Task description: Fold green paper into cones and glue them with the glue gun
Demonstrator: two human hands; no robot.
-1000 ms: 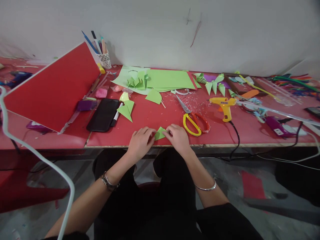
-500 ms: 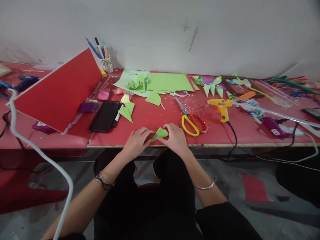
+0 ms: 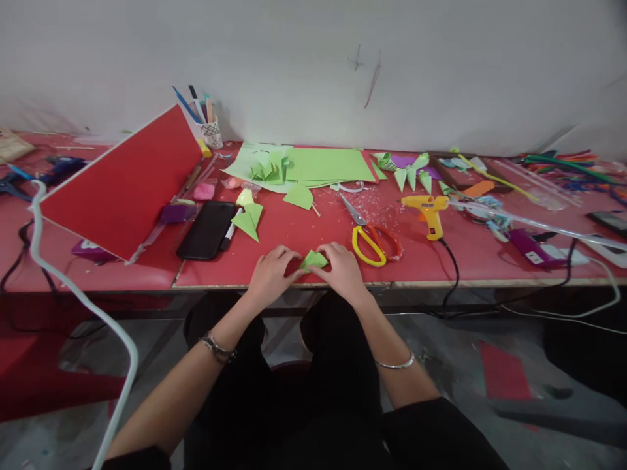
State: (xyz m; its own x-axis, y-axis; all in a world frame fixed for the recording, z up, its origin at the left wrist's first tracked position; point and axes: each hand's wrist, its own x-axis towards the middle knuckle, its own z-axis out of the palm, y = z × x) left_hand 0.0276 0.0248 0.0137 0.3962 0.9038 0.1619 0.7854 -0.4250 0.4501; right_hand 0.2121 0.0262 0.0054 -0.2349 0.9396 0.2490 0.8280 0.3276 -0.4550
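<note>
A small folded piece of green paper (image 3: 314,260) is held between both hands at the front edge of the red table. My left hand (image 3: 274,274) pinches its left side with thumb and fingers. On the other side my right hand (image 3: 341,271) grips the paper's right part, thumb low and fingers above. Just right of that hand lie scissors (image 3: 371,245) with one yellow and one red handle, blades pointing away. Beyond the hands are a cut green paper piece (image 3: 298,196) with a rounded edge and a pointed folded green piece (image 3: 249,220).
A black phone (image 3: 206,230) and a leaning red board (image 3: 122,189) are on the left. Green sheets (image 3: 333,165) lie at the back, below the wall. To the right stand a yellow glue gun (image 3: 429,212) with its cord and a purple power strip (image 3: 533,248).
Both hands stay at the table edge with the green paper between them; its visible part looks a little smaller. The camera view has shifted slightly.
</note>
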